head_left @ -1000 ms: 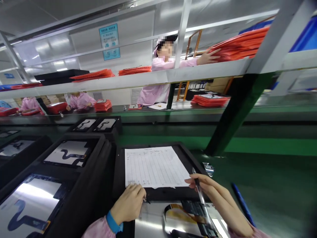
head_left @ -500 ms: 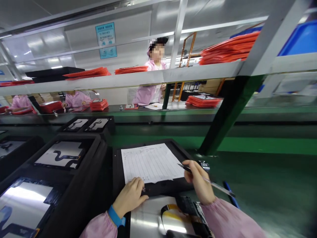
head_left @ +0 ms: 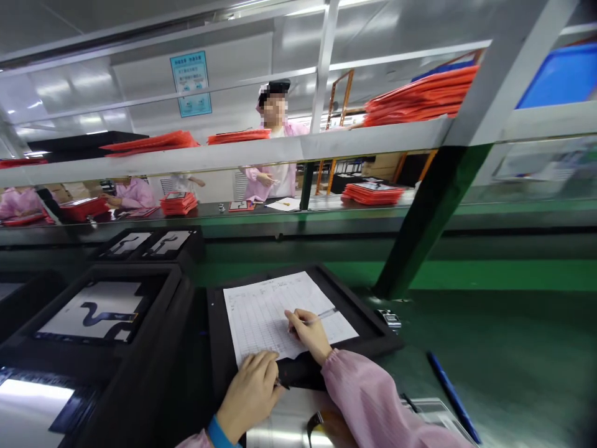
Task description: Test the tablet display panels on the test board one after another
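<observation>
My right hand [head_left: 310, 336] is closed round a clear-barrelled pen [head_left: 329, 313], over the right half of a printed form [head_left: 261, 317] with a ruled table. The form lies on a black foam tray [head_left: 373, 333]. At its lower left edge rests my left hand [head_left: 252, 389], fingers curled together, with a blue band at the wrist. A small dark tip [head_left: 282, 384] pokes out by its thumb; what it belongs to is hidden. Below the tray, partly under my right sleeve, lies a silvery panel [head_left: 280, 417] with a dark and amber flex strip.
Black trays [head_left: 153, 280] with display panels stand at left. A blue pen [head_left: 452, 395] and a small metal part [head_left: 389, 319] lie on the green bench at right. A slanted post [head_left: 433, 218] rises behind. Co-workers in pink sit and stand across the shelf, among red sleeves [head_left: 373, 193].
My right hand has moved left from beside the form's right edge onto the paper, with the pen turned. The left hand stays at the lower edge. The view has shifted slightly.
</observation>
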Motion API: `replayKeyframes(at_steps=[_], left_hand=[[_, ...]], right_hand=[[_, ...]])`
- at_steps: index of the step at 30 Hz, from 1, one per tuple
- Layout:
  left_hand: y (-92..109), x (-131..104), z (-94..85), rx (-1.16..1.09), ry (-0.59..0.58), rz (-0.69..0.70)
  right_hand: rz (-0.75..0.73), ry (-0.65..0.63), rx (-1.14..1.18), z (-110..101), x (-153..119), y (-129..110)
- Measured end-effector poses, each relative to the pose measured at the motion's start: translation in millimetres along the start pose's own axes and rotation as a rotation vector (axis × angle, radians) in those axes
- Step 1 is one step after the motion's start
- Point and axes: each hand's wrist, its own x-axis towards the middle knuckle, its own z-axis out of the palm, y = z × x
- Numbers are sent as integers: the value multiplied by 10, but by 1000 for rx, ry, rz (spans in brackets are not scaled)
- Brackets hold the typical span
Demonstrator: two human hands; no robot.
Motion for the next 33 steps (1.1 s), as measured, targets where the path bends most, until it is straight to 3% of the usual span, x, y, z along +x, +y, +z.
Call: replayKeyframes(at_steps=[12,33], left_hand=[[7,20,-24,17,-90,23],[-16,22,2,-14,-62,30]], right_hand=[[19,-8,-318,22,50,170],[-71,6,-429,7,29,175]])
